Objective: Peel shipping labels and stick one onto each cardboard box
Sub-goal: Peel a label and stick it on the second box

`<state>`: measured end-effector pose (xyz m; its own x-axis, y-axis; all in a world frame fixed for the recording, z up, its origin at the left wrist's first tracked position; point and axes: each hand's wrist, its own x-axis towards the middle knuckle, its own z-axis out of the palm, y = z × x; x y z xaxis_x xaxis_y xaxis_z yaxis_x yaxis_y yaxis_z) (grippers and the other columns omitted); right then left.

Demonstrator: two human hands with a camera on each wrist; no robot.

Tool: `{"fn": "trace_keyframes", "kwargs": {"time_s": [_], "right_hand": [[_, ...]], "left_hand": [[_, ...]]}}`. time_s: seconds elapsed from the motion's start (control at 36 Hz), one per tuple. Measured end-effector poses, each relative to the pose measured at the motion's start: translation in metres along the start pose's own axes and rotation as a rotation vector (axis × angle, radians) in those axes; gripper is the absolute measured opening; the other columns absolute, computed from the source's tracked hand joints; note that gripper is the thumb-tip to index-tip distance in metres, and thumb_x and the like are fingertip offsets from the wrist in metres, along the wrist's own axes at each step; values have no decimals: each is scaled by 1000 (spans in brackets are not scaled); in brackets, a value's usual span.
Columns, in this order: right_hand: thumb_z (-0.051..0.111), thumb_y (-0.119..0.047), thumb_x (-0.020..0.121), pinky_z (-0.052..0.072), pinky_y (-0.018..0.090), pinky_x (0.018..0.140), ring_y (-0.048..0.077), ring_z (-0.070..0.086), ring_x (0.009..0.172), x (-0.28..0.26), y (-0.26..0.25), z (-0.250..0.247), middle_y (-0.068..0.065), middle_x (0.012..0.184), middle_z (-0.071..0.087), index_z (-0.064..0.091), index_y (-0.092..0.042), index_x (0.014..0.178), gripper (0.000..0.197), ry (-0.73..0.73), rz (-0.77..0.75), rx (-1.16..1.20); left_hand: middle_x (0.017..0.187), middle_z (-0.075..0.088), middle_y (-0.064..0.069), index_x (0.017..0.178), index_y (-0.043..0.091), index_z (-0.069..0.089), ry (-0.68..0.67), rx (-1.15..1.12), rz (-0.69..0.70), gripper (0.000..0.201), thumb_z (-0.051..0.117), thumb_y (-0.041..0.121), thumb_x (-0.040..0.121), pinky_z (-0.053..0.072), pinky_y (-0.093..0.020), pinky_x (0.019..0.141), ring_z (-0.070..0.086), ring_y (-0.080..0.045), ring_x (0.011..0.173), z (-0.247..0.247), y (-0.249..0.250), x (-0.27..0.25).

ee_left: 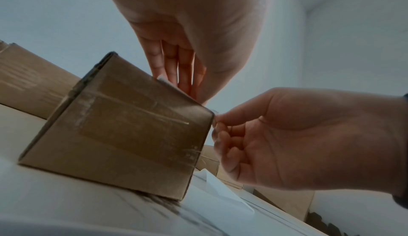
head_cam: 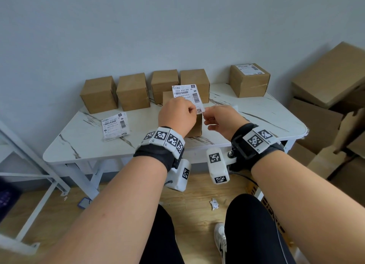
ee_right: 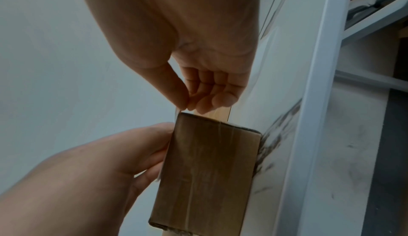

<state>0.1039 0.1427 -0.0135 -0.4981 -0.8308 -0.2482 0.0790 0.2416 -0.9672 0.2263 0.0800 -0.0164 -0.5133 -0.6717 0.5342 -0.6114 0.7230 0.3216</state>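
I hold a white shipping label [head_cam: 186,94] with barcodes over a small brown cardboard box [head_cam: 195,128] in the middle of the table. My left hand [head_cam: 192,110] pinches the label's lower edge. My right hand [head_cam: 205,115] pinches its lower right corner between thumb and forefinger. In the left wrist view the box [ee_left: 123,129] stands taped side toward the camera, and a label edge [ee_left: 163,81] shows above its top by my left hand [ee_left: 176,75]. In the right wrist view my right hand [ee_right: 186,107] pinches just above the box [ee_right: 207,170].
A stack of labels [head_cam: 114,125] lies at the left of the white marble table [head_cam: 83,145]. Several plain boxes [head_cam: 133,90] line the back edge. A labelled box [head_cam: 249,79] stands at the back right. Large cartons [head_cam: 325,85] are piled beside the table.
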Motion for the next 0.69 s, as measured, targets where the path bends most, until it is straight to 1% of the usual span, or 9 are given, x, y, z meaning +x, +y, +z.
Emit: {"fn": "trace_keyframes", "kwargs": {"time_s": [0.06, 0.17, 0.31, 0.36, 0.44, 0.53, 0.61, 0.67, 0.69], "right_hand": [[50, 1, 94, 47, 26, 63, 20, 55, 73, -2, 2, -2, 12, 86, 58, 59, 1, 115, 23, -19, -22, 6], [50, 0, 95, 46, 26, 62, 19, 55, 72, -4, 2, -1, 9, 82, 58, 59, -4, 106, 15, -23, -25, -18], [48, -1, 96, 45, 26, 64, 18, 53, 70, -4, -3, 2, 8, 79, 56, 58, -6, 105, 14, -4, 17, -43], [47, -1, 97, 43, 26, 62, 18, 52, 68, -5, -4, 3, 8, 78, 55, 57, -6, 105, 14, -6, 27, -48], [46, -1, 97, 41, 25, 60, 17, 49, 66, -5, -6, 3, 7, 78, 53, 55, -7, 105, 14, -3, 37, -76], [48, -5, 97, 39, 26, 61, 16, 47, 66, -3, -7, 4, 5, 79, 52, 55, -10, 104, 12, 15, 38, -134], [50, -8, 97, 40, 26, 64, 17, 47, 71, -1, -8, 3, 4, 82, 53, 55, -12, 103, 9, 14, 36, -179], [50, -9, 97, 40, 27, 66, 17, 47, 73, 0, -9, 3, 5, 84, 52, 55, -14, 95, 7, 5, 37, -209], [50, -9, 97, 40, 26, 64, 17, 46, 71, 1, -9, 4, 5, 83, 52, 53, -15, 88, 11, 3, 37, -217]], "left_hand": [[115, 69, 2, 84, 16, 75, -5, -2, 1, 23, 54, 22, 91, 52, -22, 60, 65, -18, 99, 0, -1, 0], [116, 69, 2, 84, 16, 75, -12, 4, -7, 23, 54, 21, 90, 49, -21, 57, 65, -19, 100, 0, -1, 1], [125, 65, 2, 93, 19, 76, -45, -1, -10, 21, 56, 25, 90, 54, -23, 63, 63, -19, 111, 0, -2, 1], [124, 65, 3, 93, 19, 76, -54, -1, -16, 21, 58, 27, 89, 54, -24, 64, 63, -18, 109, -1, -2, 1], [120, 67, 4, 95, 21, 77, -58, -7, -27, 22, 61, 35, 87, 53, -25, 65, 63, -17, 106, -1, -1, 1], [119, 68, 4, 91, 19, 77, -55, -2, -31, 25, 62, 39, 86, 53, -24, 64, 64, -17, 104, -1, 0, 2], [119, 68, 4, 91, 20, 77, -46, 6, -35, 25, 62, 39, 86, 54, -25, 65, 64, -16, 103, -1, 1, 2], [118, 68, 4, 89, 19, 77, -43, 4, -34, 25, 62, 39, 86, 54, -25, 65, 64, -17, 102, 0, 1, 3], [117, 68, 4, 88, 19, 77, -41, 3, -30, 26, 62, 40, 86, 54, -25, 65, 65, -17, 101, 0, 1, 3]]}}
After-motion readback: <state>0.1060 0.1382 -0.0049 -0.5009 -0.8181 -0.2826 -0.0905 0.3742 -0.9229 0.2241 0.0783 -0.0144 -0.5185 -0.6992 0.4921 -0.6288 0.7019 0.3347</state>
